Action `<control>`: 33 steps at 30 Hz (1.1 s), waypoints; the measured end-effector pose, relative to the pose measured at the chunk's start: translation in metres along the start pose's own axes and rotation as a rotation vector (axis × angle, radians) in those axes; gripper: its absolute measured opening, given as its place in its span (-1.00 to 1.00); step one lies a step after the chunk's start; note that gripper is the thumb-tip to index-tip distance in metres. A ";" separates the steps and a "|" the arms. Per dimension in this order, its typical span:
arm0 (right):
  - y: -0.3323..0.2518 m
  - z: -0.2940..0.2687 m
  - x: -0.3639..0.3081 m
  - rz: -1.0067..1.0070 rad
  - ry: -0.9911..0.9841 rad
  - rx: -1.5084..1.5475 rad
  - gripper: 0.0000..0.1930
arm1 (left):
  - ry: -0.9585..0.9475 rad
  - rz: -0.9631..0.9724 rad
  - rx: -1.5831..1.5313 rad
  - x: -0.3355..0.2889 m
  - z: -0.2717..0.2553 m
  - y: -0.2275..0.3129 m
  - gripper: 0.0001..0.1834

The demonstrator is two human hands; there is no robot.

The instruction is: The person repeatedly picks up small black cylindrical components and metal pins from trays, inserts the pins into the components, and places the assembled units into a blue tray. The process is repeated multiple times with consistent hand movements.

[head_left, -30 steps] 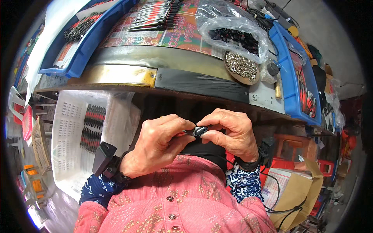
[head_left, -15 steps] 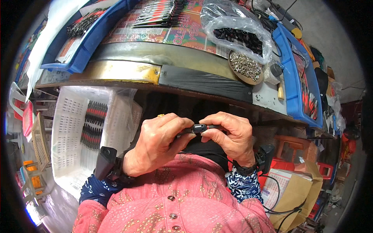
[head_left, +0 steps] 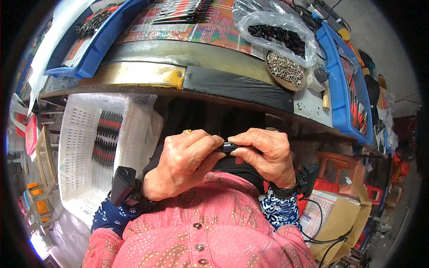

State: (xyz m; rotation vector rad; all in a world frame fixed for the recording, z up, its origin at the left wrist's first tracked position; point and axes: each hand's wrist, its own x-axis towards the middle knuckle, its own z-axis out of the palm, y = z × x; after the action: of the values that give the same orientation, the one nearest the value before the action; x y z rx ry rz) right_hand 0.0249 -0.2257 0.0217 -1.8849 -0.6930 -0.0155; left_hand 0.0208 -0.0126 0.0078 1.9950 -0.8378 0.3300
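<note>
In front of my pink shirt, both hands meet on a slim black pen-like piece, whose glossy rounded middle shows between the fingertips. My left hand pinches its left end between thumb and fingers. On the other side, the thumb and forefinger of my right hand grip the right end. Most of both ends lies hidden under the fingers. Left of my hands, a white perforated basket lined with clear plastic holds stacked rows of black-and-red pen-like pieces.
Ahead runs the workbench edge. On it are a row of pen-like pieces, a clear bag of black parts, a round dish of small metal parts, and blue trays at left and right. A brown paper bag sits lower right.
My right fingers have closed further over the piece, covering the red band that showed beside its glossy middle. The view has shifted slightly; both hands keep their pinch.
</note>
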 end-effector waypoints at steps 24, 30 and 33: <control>-0.005 -0.033 0.007 -0.020 0.086 -0.151 -0.77 | 0.008 0.013 0.039 0.031 -0.003 -0.001 -0.74; 0.016 -0.070 0.010 0.163 0.505 -0.562 -0.86 | 0.016 -0.001 0.081 0.037 -0.007 -0.006 -0.70; 0.034 -0.084 0.011 0.137 0.551 -0.698 -0.82 | 0.028 -0.011 0.100 0.038 -0.009 -0.009 -0.71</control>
State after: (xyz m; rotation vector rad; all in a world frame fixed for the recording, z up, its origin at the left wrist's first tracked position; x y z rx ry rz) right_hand 0.0756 -0.3014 0.0320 -2.4272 -0.1716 -0.7441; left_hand 0.0559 -0.0187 0.0270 2.0821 -0.8059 0.3999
